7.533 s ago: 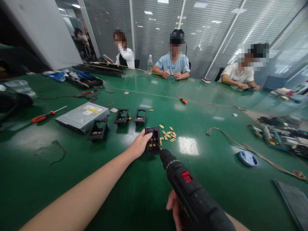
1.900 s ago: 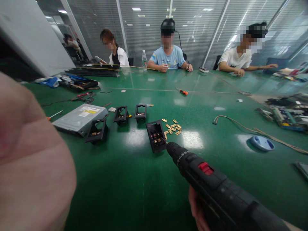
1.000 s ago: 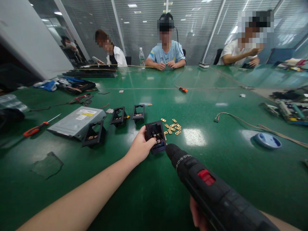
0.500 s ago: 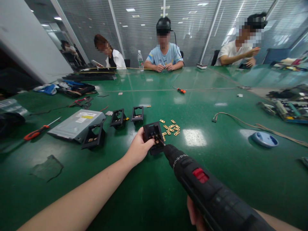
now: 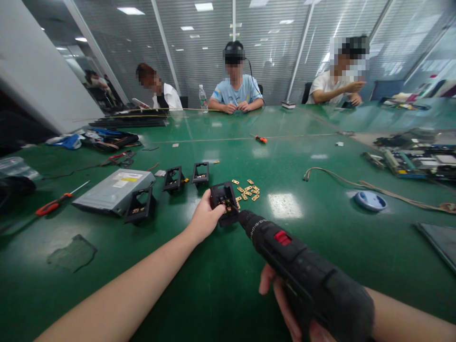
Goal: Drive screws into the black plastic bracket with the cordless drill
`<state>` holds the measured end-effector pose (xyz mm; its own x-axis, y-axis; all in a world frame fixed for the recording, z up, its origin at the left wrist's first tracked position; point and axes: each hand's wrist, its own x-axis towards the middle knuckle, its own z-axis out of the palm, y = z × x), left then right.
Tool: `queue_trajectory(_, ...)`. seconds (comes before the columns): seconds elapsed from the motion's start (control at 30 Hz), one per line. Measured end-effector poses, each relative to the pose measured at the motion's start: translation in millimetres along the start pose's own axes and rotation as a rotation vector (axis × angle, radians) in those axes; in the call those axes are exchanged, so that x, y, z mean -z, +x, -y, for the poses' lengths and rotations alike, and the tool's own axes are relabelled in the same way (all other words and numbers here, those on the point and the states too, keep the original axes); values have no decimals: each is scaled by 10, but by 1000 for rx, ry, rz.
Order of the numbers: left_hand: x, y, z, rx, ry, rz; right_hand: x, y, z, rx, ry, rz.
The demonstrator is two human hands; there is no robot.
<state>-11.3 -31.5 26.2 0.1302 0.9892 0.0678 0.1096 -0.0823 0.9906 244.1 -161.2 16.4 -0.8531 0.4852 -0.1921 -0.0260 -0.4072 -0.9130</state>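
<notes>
My left hand (image 5: 206, 216) is closed on a black plastic housing (image 5: 228, 191), its thumb pressed against the inside near small brass pieces. In my right hand (image 5: 285, 297) is a black cordless drill (image 5: 299, 259) with a red switch on top, its handle partly hidden below the body. The drill's tip points left and reaches the housing; whether it touches a screw I cannot tell. Just beyond the housing lie several small brass plates (image 5: 248, 191) with holes. Three similar black housings stand to the left: one near (image 5: 140, 206), one middle (image 5: 173, 180), one far (image 5: 201, 175).
A silver disc drive (image 5: 116, 190) and an orange-handled screwdriver (image 5: 53, 205) lie at left. Another screwdriver (image 5: 261, 139) is farther off. At right are a cable (image 5: 342, 180), a blue oval dish (image 5: 370, 201) and circuit boards (image 5: 409, 159). Several people sit across the green table (image 5: 213, 294).
The view has tilted up and turned slightly right. More of the drill's rear and my right hand shows. My left hand still holds the housing, with the drill tip at it.
</notes>
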Motion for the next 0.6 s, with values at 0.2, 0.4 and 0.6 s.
queue_trajectory(0.2, -19, 26, 13, -21, 0, -20, -108, -139, -5, 133, 112, -20)
queue_trajectory(0.4, -48, 76, 44, 0, -40, -20, -78, -60, 95, 145, 95, -27)
queue_trajectory(0.6, -49, 126, 77, 16, -46, -57, -49, -21, 119, 152, 52, -27)
